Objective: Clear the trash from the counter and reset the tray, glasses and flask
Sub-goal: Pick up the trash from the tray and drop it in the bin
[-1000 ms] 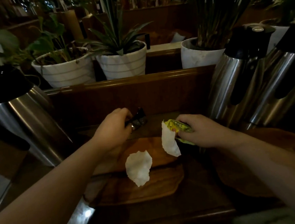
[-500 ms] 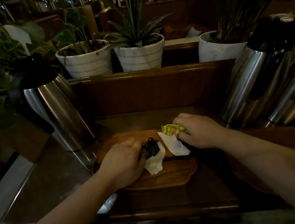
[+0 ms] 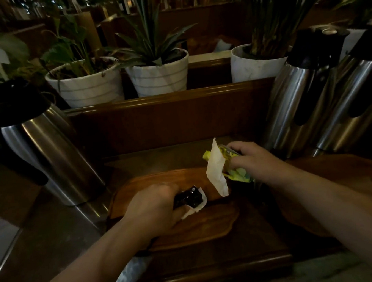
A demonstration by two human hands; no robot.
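A wooden tray (image 3: 201,227) lies on the dark counter in front of me. Over its near left part my left hand (image 3: 155,207) is closed around a black wrapper (image 3: 188,198) and a white tissue (image 3: 194,208) that pokes out under it. My right hand (image 3: 253,160) hovers above the tray's far right corner, gripping a yellow-green wrapper (image 3: 235,172) together with a white napkin (image 3: 216,172) that hangs down. A steel flask (image 3: 53,150) with a black top stands left of the tray. No glasses can be made out.
Two more steel flasks (image 3: 299,108) (image 3: 353,112) lean at the right. A second wooden tray (image 3: 345,176) lies under my right forearm. Behind a wooden ledge (image 3: 168,99) stand three white plant pots (image 3: 85,84) (image 3: 159,75) (image 3: 255,65).
My left hand came down from the back of the counter with the black wrapper and closed on the white tissue on the tray. My right hand has lifted its wrapper and napkin slightly.
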